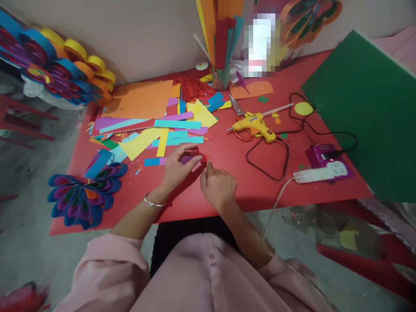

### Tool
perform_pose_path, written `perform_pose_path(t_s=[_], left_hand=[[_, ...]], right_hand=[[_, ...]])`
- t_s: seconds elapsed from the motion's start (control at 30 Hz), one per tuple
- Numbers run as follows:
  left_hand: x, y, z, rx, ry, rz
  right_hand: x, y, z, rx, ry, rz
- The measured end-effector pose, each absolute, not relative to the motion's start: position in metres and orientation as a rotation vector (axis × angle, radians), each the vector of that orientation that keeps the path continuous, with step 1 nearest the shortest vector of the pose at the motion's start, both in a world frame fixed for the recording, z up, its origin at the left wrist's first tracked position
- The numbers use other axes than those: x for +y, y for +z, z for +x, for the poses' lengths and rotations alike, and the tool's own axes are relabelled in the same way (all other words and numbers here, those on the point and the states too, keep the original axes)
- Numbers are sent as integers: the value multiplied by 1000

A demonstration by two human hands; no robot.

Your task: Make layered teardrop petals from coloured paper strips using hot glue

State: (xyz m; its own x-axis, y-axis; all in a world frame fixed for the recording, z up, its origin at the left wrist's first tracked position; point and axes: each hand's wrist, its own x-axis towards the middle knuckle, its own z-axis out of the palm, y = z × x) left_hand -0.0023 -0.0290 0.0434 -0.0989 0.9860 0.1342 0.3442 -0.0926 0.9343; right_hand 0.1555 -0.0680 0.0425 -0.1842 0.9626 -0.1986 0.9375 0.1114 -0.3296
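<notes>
The left hand (182, 164) arches over a blue-and-purple paper strip (151, 162), left of the yellow glue gun (255, 123). Close beside, the right hand (219, 185) curls inward (from here, I can't tell whether either grips anything).

Tally by kind, your one red table (263, 188).
You show two hands, left hand (182, 165) and right hand (220, 186), centre. One blue-and-purple strip (152, 162) by the left; other loose strips (177, 125) overlap, no firm count. One glue gun (255, 124), one pair of scissors (236, 105), right of centre. One purple power box (316, 159), one green sheet (364, 117), right. One strip-filled jar (221, 79), top centre. One blue fan (87, 193) lower left; upper-left loops (53, 73) unclear.
</notes>
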Motion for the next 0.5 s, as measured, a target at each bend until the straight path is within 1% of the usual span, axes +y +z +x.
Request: perform_pose_path(t_s=[0.37, 0.43, 0.5], left_hand=[[-12, 28, -12, 1404, 1143, 1582], [-10, 26, -12, 1394, 1150, 1585], [-10, 25, -10, 1381, 1148, 1587]], right_hand=[[-52, 60, 166, -2398, 634, -1947], [-43, 64, 178, -2316, 576, -1940], [-30, 70, 195, -2154, 375, -2034]])
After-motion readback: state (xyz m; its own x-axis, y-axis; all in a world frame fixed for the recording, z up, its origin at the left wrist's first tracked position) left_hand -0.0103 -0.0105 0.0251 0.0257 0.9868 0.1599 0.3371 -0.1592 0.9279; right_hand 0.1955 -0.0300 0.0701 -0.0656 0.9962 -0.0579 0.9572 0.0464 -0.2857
